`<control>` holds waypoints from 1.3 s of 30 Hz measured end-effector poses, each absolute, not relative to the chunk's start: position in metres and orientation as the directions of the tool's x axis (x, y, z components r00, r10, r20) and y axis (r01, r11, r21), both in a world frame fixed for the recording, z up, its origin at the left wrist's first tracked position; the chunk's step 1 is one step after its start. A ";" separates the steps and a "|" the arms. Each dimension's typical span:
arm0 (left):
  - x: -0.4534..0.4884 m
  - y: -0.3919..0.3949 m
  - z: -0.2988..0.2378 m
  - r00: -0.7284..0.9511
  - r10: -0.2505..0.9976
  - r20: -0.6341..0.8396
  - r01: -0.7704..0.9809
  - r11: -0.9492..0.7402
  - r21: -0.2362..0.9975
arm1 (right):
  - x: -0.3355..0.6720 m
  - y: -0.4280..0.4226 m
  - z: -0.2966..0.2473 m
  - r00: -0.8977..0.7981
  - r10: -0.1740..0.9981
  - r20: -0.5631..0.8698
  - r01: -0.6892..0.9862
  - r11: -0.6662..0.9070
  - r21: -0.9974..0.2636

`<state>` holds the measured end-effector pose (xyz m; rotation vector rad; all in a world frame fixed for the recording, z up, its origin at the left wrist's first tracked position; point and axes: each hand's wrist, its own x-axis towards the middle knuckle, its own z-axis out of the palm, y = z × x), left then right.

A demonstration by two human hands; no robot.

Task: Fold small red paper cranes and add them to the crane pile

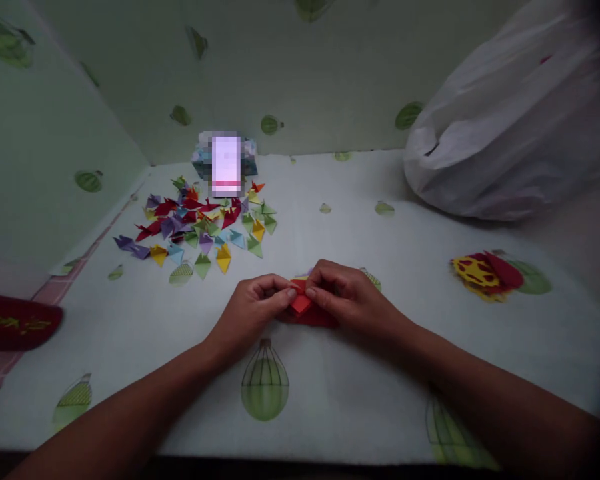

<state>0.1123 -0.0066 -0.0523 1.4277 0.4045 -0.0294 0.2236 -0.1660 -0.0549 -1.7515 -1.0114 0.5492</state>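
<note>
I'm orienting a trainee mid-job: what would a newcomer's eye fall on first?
Probably the glowing upright rectangular screen at back left, with a scatter of small, multicoloured folded-paper pieces before it. Next, the left hand and right hand pinching red folded paper at centre, and the white plastic bag at back right.

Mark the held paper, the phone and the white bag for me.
Held paper (301, 305): head view, on its lower orange part.
Phone (226, 160): head view, on its lit screen.
White bag (485, 157): head view, on its creased side.

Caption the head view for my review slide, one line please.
Left hand and right hand pinch folded red paper, with many colourful folded pieces spread before a lit screen.
</note>
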 end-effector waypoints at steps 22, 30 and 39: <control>0.110 -0.011 -0.056 0.969 0.244 -0.031 0.005 0.106 0.994 | 0.218 -0.164 -0.052 0.654 0.734 -0.182 -0.140 -0.119 -0.983; 0.109 -0.012 -0.055 0.962 0.271 -0.044 0.031 0.053 0.998 | 0.216 -0.164 -0.054 0.698 0.704 -0.135 -0.125 -0.066 -0.990; 0.109 -0.013 -0.055 0.949 0.314 0.011 0.003 -0.043 0.999 | 0.213 -0.164 -0.053 0.688 0.715 -0.127 -0.136 -0.045 -0.990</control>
